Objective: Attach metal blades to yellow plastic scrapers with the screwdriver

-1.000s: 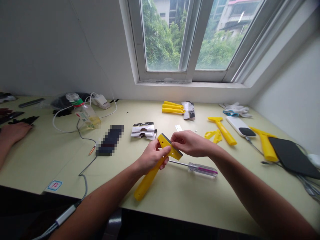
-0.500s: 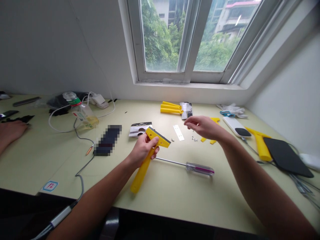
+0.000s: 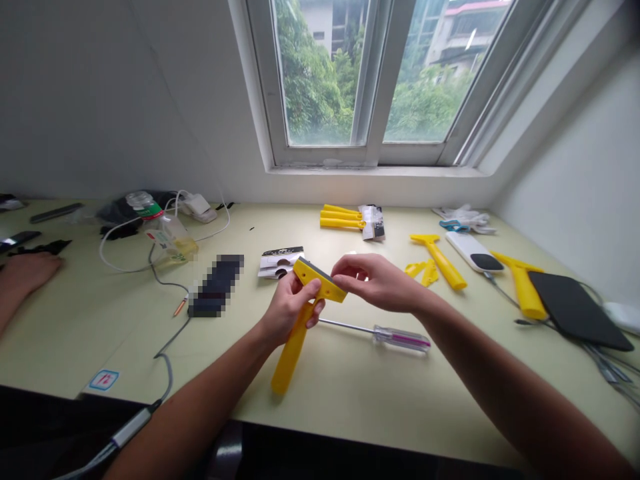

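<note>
My left hand (image 3: 285, 310) is closed around the neck of a yellow scraper (image 3: 291, 353), thumb pressed on its wide head and the handle slanting down toward me. A dark strip runs along the head's upper edge, with small holes below it. At the right end of that head, the bent fingers of my right hand (image 3: 377, 281) come together in a pinch; whatever they hold is too small or hidden. Behind the hands, a screwdriver (image 3: 401, 339) with a clear and purple handle lies on the table. My right hand mostly covers the white plate and small metal pieces there.
Several yellow handles (image 3: 341, 217) lie by the window beside packaging. A second scraper (image 3: 443, 263), yellow pieces (image 3: 423, 271) and a white device (image 3: 473, 252) are on the right. At left are a bottle (image 3: 170, 237), a pixelated dark object (image 3: 217, 285) and another person's hand (image 3: 35, 260).
My right hand has moved left and toward me, from above the small metal pieces to the scraper's head. The scraper stays in my left hand, and the view has shifted slightly.
</note>
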Demonstrator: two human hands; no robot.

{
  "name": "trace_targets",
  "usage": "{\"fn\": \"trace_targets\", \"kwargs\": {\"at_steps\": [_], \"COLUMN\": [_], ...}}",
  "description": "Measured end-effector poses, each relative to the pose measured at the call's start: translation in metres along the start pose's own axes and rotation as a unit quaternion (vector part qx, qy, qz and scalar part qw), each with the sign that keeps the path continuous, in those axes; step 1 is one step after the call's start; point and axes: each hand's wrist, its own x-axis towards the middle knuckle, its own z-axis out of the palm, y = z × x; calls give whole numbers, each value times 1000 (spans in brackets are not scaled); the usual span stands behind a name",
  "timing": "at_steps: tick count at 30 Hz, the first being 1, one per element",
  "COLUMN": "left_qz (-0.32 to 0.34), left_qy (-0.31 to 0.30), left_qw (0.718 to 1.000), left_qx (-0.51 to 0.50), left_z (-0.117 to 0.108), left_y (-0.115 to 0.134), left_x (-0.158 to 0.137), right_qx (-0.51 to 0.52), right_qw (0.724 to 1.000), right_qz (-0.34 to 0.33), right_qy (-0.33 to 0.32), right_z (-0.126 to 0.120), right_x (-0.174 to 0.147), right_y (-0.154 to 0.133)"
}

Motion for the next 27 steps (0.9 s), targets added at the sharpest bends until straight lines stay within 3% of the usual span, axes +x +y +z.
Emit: {"fn": "trace_targets", "kwargs": {"at_steps": [6, 10, 14, 18, 22, 27], "left_qz": [-9, -7, -8, -3, -17, -31], "left_qy": [-2, 10, 60, 118, 121, 112], "left_qw": [1000, 1000, 998, 992, 991, 991], "left_qx": [9, 3, -10, -39, -55, -58], "left_z": [3, 1, -3, -7, -9, -8], "left_y": [-1, 1, 5, 2, -5, -9], "left_x": [-1, 0, 5, 9, 12, 11], "right_qx": [41, 42, -97, -198, -235, -276], "right_qw": [999, 999, 992, 972, 967, 958], "right_qz": [13, 3, 32, 126, 81, 60], "right_qy": [19, 18, 73, -4, -60, -59], "right_z": [16, 7, -23, -40, -20, 6], "right_x": [0, 3, 7, 9, 15, 23], "right_y": [1, 6, 35, 76, 92, 90]}}
